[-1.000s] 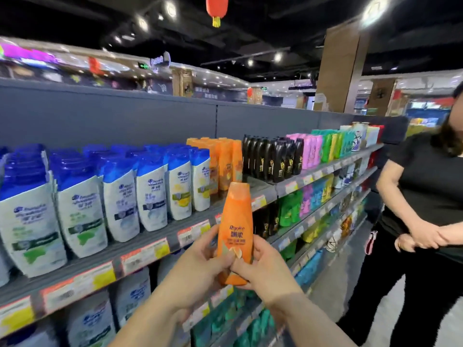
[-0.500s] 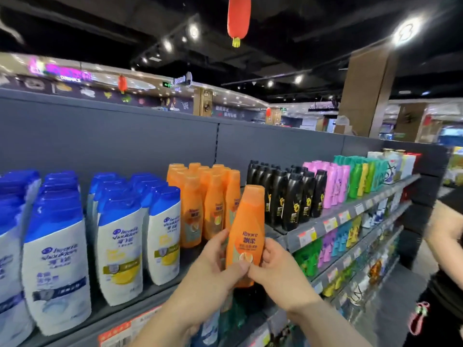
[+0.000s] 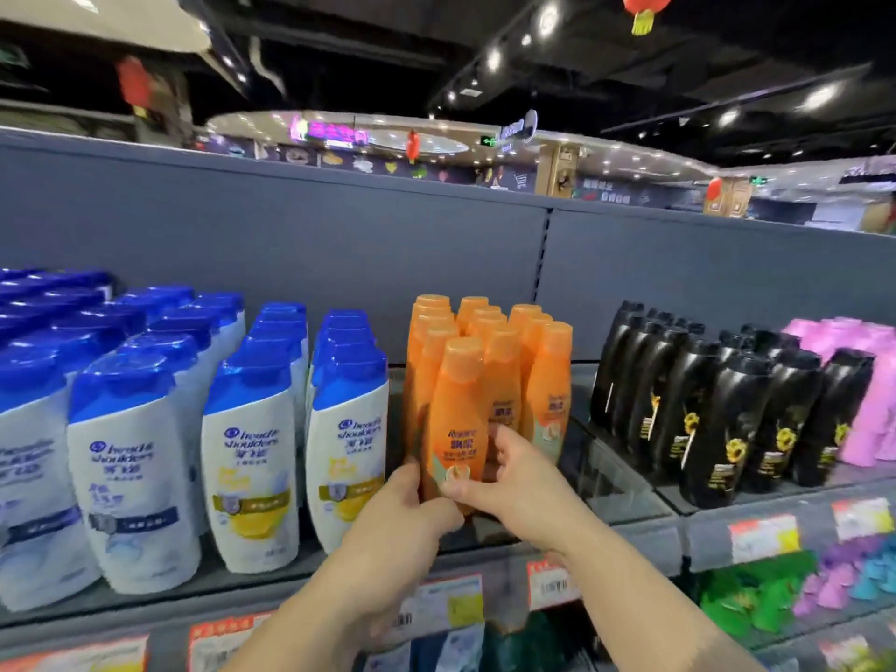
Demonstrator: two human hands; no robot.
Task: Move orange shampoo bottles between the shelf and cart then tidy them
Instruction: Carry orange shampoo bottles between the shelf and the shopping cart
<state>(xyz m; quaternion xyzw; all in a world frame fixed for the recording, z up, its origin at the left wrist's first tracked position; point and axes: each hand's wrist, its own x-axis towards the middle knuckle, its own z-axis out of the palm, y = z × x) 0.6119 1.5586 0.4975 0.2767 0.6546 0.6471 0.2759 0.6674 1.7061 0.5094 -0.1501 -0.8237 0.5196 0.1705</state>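
An orange shampoo bottle (image 3: 456, 419) stands upright at the front of the top shelf (image 3: 625, 492). My left hand (image 3: 402, 521) grips its lower left side and my right hand (image 3: 509, 482) grips its lower right side. Directly behind it stands a tight group of several orange shampoo bottles (image 3: 514, 351) in rows. The held bottle's base is hidden by my fingers, so I cannot tell whether it rests on the shelf. No cart is in view.
White bottles with blue caps (image 3: 252, 429) fill the shelf to the left. Black bottles (image 3: 717, 405) and pink bottles (image 3: 868, 395) stand to the right. A bare gap of shelf lies between the orange and black bottles. Price tags (image 3: 552, 579) line the shelf edge; green and purple products (image 3: 756, 599) sit below.
Both hands have carried the orange bottle forward from in front of the shelf onto its front, ahead of the orange group. The view has turned left, and the person at the right is out of sight.
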